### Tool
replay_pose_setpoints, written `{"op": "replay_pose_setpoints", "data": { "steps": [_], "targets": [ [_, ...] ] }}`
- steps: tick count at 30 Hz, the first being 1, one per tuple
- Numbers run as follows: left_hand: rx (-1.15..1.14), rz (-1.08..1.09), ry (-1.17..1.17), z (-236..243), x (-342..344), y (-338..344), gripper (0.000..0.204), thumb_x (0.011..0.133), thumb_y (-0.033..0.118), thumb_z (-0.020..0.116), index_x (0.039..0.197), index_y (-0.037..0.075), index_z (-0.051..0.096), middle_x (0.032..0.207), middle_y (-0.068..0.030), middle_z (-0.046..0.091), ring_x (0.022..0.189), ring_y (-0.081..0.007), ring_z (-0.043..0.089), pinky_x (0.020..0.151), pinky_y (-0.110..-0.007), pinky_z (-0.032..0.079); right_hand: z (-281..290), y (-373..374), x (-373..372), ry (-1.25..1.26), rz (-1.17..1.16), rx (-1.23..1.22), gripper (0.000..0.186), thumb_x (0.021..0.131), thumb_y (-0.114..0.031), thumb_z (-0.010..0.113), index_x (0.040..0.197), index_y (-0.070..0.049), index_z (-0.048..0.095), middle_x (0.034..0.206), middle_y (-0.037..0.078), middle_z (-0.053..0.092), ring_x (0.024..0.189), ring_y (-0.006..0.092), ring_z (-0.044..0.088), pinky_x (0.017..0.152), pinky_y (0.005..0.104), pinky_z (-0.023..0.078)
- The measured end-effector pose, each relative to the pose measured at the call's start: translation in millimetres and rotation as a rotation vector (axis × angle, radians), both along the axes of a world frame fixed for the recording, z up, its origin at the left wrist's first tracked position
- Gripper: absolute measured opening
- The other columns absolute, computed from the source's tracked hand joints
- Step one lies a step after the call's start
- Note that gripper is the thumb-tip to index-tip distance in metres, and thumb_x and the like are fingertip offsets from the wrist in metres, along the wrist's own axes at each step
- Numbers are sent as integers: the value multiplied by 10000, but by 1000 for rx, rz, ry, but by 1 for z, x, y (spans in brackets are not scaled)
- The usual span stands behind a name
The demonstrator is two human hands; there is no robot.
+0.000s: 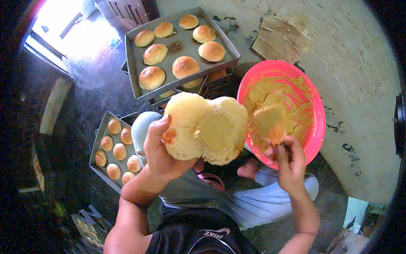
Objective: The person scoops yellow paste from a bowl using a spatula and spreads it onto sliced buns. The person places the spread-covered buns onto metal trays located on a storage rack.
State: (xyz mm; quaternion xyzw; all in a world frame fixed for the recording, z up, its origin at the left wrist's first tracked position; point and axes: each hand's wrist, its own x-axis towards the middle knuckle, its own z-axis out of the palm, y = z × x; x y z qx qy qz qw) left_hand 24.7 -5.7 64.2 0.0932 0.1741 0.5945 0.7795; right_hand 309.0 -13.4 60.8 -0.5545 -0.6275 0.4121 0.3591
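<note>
My left hand grips a split bread bun, opened like a book with its pale inside facing up. A patch of yellowish cream lies on the bun's right half. Over a pink basin, the fingers of my right hand are closed round the handle of a spatula, whose blade is coated with the same cream. That cream is smeared thickly over the basin's bottom and sides.
A metal tray of several browned buns rests on stacked trays straight ahead. Lower on the left is another tray with smaller-looking buns. The basin stands close to a worn, flaking wall. Bright light enters through an opening at the far left.
</note>
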Motion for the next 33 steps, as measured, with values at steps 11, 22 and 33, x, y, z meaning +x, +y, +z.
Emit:
{"op": "replay_pose_setpoints", "data": {
  "steps": [11, 22, 33],
  "targets": [
    [406, -227, 854, -28, 28, 37, 944, 707, 262, 821, 1421, -12, 268, 1320, -131, 480, 1232, -199, 468, 1049, -358, 375, -22, 5, -58, 779, 64, -303, 135, 1014, -188, 461, 1087, -83, 504, 956, 8, 540, 893, 106, 497, 827, 262, 408],
    [283, 229, 2233, -82, -94, 275, 942, 667, 553, 737, 1316, -43, 405, 1271, -276, 506, 1241, -405, 463, 1042, -462, 372, -34, 35, 4, 766, -268, -291, 145, 1008, -233, 485, 1037, -91, 484, 828, 59, 571, 570, 104, 546, 402, 234, 441],
    [376, -265, 2287, -131, -245, 315, 648, 671, 330, 719, 1233, 39, 574, 1023, -144, 629, 980, -260, 594, 879, -392, 462, -44, 39, 36, 784, -338, -246, 118, 990, -171, 500, 1060, -75, 505, 887, 129, 583, 551, 163, 567, 390, 257, 471]
  ]
}}
